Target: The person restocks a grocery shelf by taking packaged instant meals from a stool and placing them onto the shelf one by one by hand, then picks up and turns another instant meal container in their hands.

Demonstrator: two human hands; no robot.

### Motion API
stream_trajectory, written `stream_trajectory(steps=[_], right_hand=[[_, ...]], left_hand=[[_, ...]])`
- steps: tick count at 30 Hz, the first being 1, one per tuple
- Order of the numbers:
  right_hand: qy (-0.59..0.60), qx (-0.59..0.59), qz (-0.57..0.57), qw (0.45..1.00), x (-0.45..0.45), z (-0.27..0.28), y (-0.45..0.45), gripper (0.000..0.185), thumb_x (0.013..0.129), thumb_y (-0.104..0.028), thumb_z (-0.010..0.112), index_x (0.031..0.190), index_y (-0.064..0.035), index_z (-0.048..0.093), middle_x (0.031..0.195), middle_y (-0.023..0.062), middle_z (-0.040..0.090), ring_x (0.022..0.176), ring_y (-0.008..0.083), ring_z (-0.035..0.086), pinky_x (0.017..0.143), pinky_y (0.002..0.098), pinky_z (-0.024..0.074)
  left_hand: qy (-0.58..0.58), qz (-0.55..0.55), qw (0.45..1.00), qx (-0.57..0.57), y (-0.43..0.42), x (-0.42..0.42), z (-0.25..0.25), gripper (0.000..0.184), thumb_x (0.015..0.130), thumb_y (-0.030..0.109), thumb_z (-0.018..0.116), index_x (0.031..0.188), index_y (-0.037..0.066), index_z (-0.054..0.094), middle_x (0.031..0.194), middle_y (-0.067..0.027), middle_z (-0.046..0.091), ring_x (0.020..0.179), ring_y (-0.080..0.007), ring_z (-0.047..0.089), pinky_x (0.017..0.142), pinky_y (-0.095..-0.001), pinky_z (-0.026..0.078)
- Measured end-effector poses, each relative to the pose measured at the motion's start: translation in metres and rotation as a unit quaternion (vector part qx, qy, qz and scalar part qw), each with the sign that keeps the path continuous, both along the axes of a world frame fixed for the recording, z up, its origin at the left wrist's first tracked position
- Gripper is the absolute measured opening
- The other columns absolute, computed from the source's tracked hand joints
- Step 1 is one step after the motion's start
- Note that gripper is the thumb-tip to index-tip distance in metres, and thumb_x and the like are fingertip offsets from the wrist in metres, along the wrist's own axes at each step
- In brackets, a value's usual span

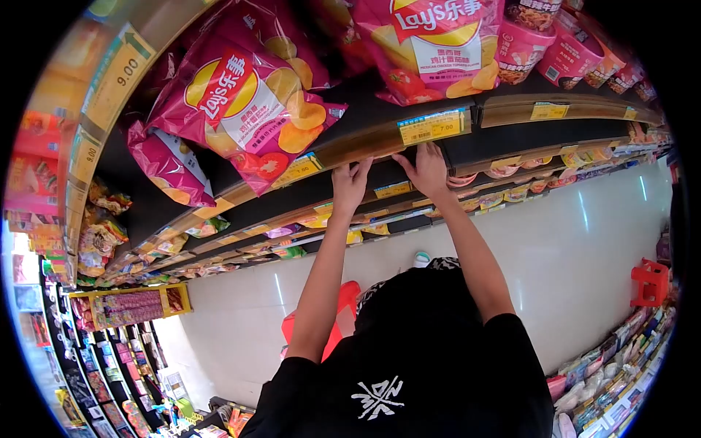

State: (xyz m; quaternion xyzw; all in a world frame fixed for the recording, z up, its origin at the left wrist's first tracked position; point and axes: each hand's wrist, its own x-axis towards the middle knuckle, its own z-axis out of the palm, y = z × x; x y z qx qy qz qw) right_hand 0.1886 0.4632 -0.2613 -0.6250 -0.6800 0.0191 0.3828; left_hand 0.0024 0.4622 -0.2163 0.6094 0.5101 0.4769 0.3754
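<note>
My left hand (351, 187) touches the lower edge of a wooden shelf front (350, 152), thumb apart from the fingers and nothing seen in it. Just to its right, my right hand (426, 171) rests against the same edge below a yellow price tag (437, 128) reading 7.00. Its thumb points left, away from the fingers, and it holds nothing that I can see. Some fingertips are hard to make out against the shelf. Above the hands, pink Lay's chip bags stand on the shelf: one bag (237, 109) leans at the left, another bag (438, 51) at the upper middle.
Pink snack tubs (522, 51) stand at the upper right. Lower shelves hold more packets. A red stool (340, 321) is partly behind my body, and another red stool (648, 283) stands on the pale floor (562, 255) at the right. Stocked racks (109, 365) line the lower left.
</note>
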Motion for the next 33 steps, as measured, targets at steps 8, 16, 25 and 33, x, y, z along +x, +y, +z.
stream_trajectory(steps=[8, 16, 25, 33], right_hand=[[0.003, 0.080, 0.058, 0.995, 0.006, -0.004, 0.001, 0.028, 0.084, -0.024, 0.060, 0.111, -0.0154, 0.060, 0.086, 0.0072, 0.060, 0.086, 0.0273, 0.056, 0.079, 0.0391, 0.0427], [-0.066, 0.033, 0.065, 0.995, 0.008, -0.007, 0.000, 0.047, 0.084, -0.026, 0.059, 0.129, -0.0133, 0.051, 0.100, 0.0080, 0.057, 0.094, 0.0274, 0.052, 0.087, 0.0401, 0.0401], [-0.061, 0.012, 0.083, 0.995, 0.011, -0.009, -0.003, 0.058, 0.084, -0.029, 0.060, 0.137, -0.0146, 0.043, 0.105, 0.0091, 0.055, 0.099, 0.0284, 0.050, 0.088, 0.0403, 0.0392], [-0.090, -0.007, 0.077, 0.993, 0.011, -0.003, -0.005, 0.060, 0.083, -0.031, 0.061, 0.138, -0.0149, 0.041, 0.107, 0.0097, 0.054, 0.100, 0.0290, 0.050, 0.088, 0.0406, 0.0388]], left_hand=[[0.125, 0.030, 0.991, 0.031, 0.025, 0.010, -0.008, 0.031, 0.090, 0.024, 0.062, 0.109, -0.001, 0.062, 0.108, -0.0163, 0.065, 0.104, -0.0256, 0.060, 0.090, -0.0342, 0.044], [0.219, 0.047, 0.973, 0.052, 0.051, 0.008, -0.028, 0.031, 0.091, 0.025, 0.058, 0.107, -0.001, 0.061, 0.110, -0.0197, 0.063, 0.107, -0.0312, 0.058, 0.091, -0.0370, 0.042], [0.031, -0.032, 0.998, -0.051, 0.000, 0.028, -0.012, 0.072, 0.087, 0.023, 0.065, 0.142, 0.002, 0.023, 0.126, -0.0257, 0.051, 0.118, -0.0296, 0.053, 0.093, -0.0391, 0.048], [0.322, -0.136, 0.937, 0.008, -0.029, 0.011, -0.026, 0.081, 0.085, 0.036, 0.063, 0.145, 0.004, 0.020, 0.139, -0.0286, 0.037, 0.129, -0.0358, 0.041, 0.106, -0.0387, 0.034]])
